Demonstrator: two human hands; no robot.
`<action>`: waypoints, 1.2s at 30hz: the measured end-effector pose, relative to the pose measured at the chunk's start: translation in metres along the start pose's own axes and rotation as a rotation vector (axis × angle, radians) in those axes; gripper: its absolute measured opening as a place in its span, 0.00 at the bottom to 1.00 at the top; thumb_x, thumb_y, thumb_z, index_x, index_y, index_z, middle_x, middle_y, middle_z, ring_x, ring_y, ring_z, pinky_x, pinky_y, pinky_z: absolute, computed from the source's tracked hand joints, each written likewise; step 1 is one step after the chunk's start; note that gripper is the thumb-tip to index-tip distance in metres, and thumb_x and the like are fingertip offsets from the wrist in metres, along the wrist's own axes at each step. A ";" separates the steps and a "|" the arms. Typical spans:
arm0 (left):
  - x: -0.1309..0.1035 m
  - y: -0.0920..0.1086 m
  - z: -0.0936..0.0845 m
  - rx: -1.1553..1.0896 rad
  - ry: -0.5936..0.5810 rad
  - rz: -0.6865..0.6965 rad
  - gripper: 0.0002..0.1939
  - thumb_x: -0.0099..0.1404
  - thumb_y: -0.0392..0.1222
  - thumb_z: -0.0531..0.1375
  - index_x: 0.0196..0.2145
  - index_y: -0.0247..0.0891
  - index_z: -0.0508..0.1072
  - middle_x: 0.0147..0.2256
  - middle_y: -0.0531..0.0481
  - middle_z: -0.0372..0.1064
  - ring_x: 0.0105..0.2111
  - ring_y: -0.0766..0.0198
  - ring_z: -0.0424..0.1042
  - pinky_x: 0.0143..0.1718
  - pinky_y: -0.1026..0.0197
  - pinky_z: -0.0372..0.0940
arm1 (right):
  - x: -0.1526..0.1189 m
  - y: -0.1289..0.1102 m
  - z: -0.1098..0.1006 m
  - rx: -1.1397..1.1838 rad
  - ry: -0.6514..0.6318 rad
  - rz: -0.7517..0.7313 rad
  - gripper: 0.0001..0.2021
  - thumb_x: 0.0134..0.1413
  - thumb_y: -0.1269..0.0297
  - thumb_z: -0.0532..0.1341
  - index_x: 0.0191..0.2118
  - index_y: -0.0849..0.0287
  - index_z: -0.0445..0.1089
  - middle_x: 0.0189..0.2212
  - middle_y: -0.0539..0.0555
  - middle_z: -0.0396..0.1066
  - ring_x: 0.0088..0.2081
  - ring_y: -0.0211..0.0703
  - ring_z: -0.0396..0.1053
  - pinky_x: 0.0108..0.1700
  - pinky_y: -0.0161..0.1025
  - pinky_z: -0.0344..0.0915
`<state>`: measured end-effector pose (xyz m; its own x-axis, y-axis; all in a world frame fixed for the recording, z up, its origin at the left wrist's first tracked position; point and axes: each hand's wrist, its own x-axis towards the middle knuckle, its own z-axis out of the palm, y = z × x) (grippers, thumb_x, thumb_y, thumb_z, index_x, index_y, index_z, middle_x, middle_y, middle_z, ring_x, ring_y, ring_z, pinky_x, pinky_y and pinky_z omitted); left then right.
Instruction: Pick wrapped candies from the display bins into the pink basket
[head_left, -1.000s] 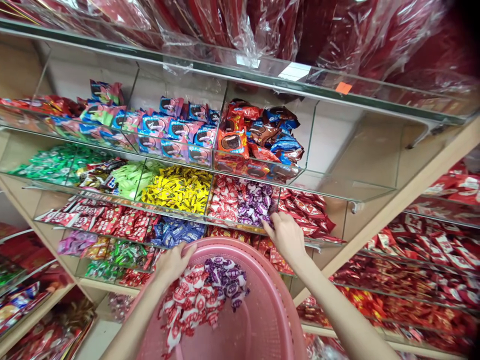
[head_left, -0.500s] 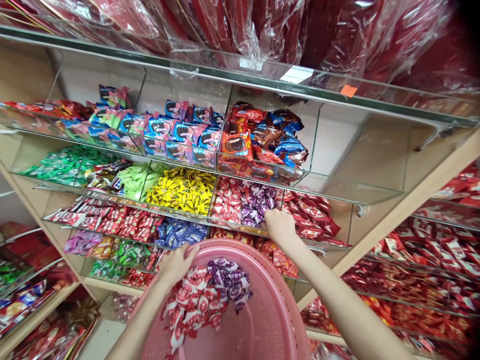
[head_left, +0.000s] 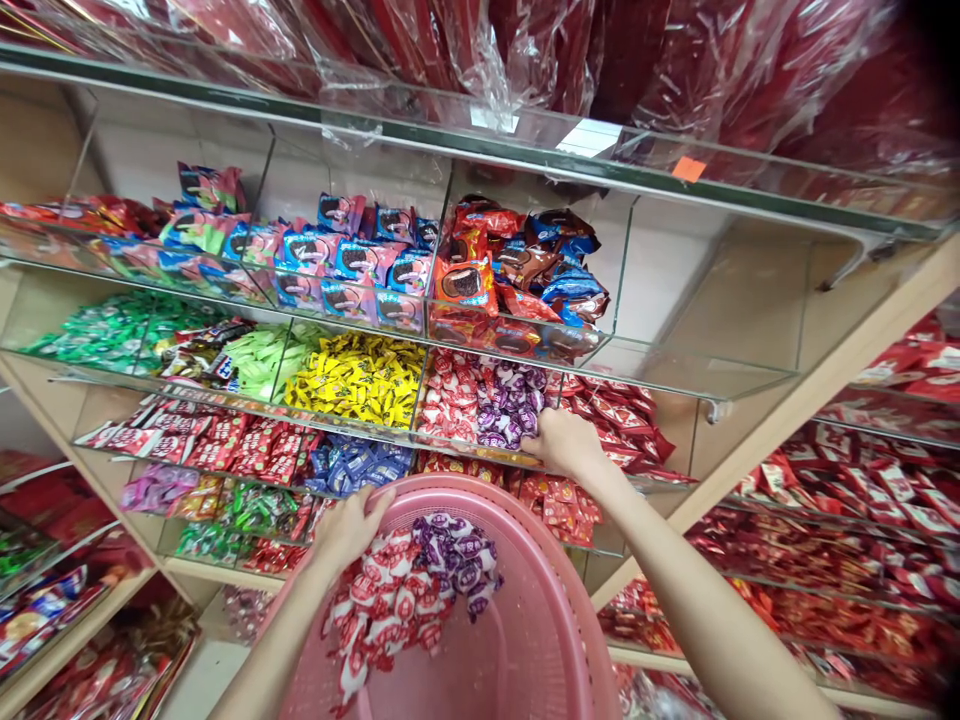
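My left hand (head_left: 352, 525) grips the rim of a pink plastic basket (head_left: 551, 600) at the bottom centre. Inside the basket lie red-and-white wrapped candies (head_left: 390, 600) and purple-and-white ones (head_left: 457, 560). My right hand (head_left: 562, 440) is at the front edge of a glass shelf bin, beside the purple candies (head_left: 506, 400) on the shelf. Its fingers are curled, and what they hold, if anything, is hidden. Red-and-white candies (head_left: 448, 400) share that bin on the left.
Yellow packets (head_left: 356, 380) fill the bin to the left, red packets (head_left: 619, 420) the one to the right. Above, a glass shelf holds cookie packs (head_left: 465, 285). An orange tag (head_left: 688, 168) marks the top glass edge. More red goods hang on racks at right.
My right hand has shifted slightly at the bin of purple candies, its fingers now lower at the edge. The view has moved a little. My left hand still holds the basket rim.
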<state>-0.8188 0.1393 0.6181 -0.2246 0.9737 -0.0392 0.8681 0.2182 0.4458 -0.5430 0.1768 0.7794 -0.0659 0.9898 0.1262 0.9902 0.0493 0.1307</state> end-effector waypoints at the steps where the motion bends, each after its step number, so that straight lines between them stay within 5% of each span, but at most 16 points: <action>1: 0.000 0.000 0.000 0.000 -0.001 -0.002 0.36 0.56 0.68 0.38 0.48 0.45 0.67 0.41 0.41 0.71 0.42 0.46 0.69 0.40 0.51 0.61 | 0.000 0.002 -0.001 0.014 0.006 -0.006 0.17 0.50 0.57 0.55 0.40 0.64 0.70 0.38 0.64 0.71 0.40 0.48 0.69 0.36 0.37 0.61; 9: 0.000 0.000 -0.001 -0.002 -0.002 0.011 0.38 0.55 0.68 0.37 0.48 0.42 0.66 0.41 0.40 0.71 0.42 0.46 0.69 0.41 0.51 0.61 | -0.003 0.033 0.000 0.367 0.036 -0.144 0.16 0.46 0.56 0.56 0.19 0.63 0.69 0.16 0.51 0.64 0.20 0.34 0.57 0.23 0.32 0.50; 16: -0.002 0.004 -0.002 -0.009 -0.003 0.023 0.36 0.57 0.67 0.37 0.46 0.41 0.67 0.41 0.40 0.71 0.42 0.47 0.69 0.41 0.52 0.61 | -0.040 0.022 -0.002 0.795 -0.021 -0.405 0.19 0.51 0.50 0.54 0.31 0.63 0.72 0.16 0.44 0.51 0.19 0.31 0.45 0.21 0.31 0.42; 22: -0.005 0.007 -0.006 0.017 -0.008 0.001 0.34 0.57 0.66 0.37 0.46 0.43 0.68 0.40 0.41 0.72 0.42 0.46 0.69 0.40 0.51 0.61 | -0.045 -0.032 0.063 0.825 -0.178 -0.656 0.15 0.51 0.55 0.56 0.27 0.63 0.71 0.16 0.43 0.49 0.20 0.30 0.46 0.22 0.30 0.43; 27: -0.006 0.009 -0.009 0.032 -0.022 -0.004 0.34 0.57 0.66 0.38 0.47 0.43 0.67 0.41 0.41 0.71 0.43 0.46 0.69 0.41 0.51 0.62 | -0.029 -0.056 0.118 0.642 -0.169 -0.690 0.13 0.51 0.59 0.57 0.23 0.63 0.69 0.15 0.43 0.54 0.20 0.30 0.49 0.23 0.30 0.46; 31: -0.007 0.011 -0.011 0.031 -0.025 -0.008 0.34 0.58 0.66 0.38 0.48 0.42 0.67 0.41 0.41 0.71 0.43 0.46 0.69 0.41 0.51 0.61 | -0.033 -0.061 0.137 0.437 -0.068 -0.632 0.09 0.50 0.60 0.58 0.32 0.60 0.70 0.24 0.50 0.68 0.26 0.37 0.61 0.27 0.32 0.51; 36: -0.007 0.013 -0.012 0.030 -0.023 0.004 0.34 0.57 0.66 0.38 0.47 0.42 0.67 0.40 0.40 0.72 0.42 0.46 0.69 0.39 0.52 0.62 | -0.045 -0.059 0.148 0.451 -0.066 -0.603 0.18 0.51 0.55 0.58 0.47 0.56 0.66 0.30 0.53 0.72 0.32 0.44 0.67 0.31 0.34 0.54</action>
<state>-0.8111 0.1345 0.6346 -0.2111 0.9758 -0.0577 0.8818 0.2156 0.4194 -0.5805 0.1493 0.6205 -0.6189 0.7792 0.0991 0.7401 0.6208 -0.2587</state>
